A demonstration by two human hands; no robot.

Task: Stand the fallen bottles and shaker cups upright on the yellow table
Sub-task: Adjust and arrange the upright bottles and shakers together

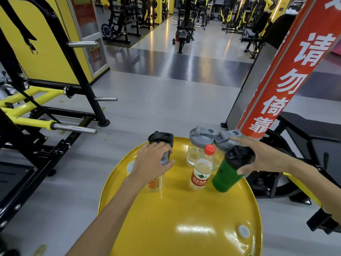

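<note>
On the round yellow table (184, 218) stand several containers. My left hand (153, 161) grips the upper part of a clear bottle with an orange label (155, 183), which stands upright under it. Behind that hand stands a shaker with a black lid (161, 138). My right hand (258, 157) holds the black lid of a green shaker cup (226, 176), which leans slightly. A water bottle with a red cap (202, 169) stands upright between them. Two clear shakers with grey lids (202, 136) (225, 140) stand at the table's far edge.
A red pillar with white characters (287, 67) rises just behind the table at the right. Black and yellow gym machines (46, 108) stand to the left, a black bench (304, 130) to the right. Grey floor stretches ahead.
</note>
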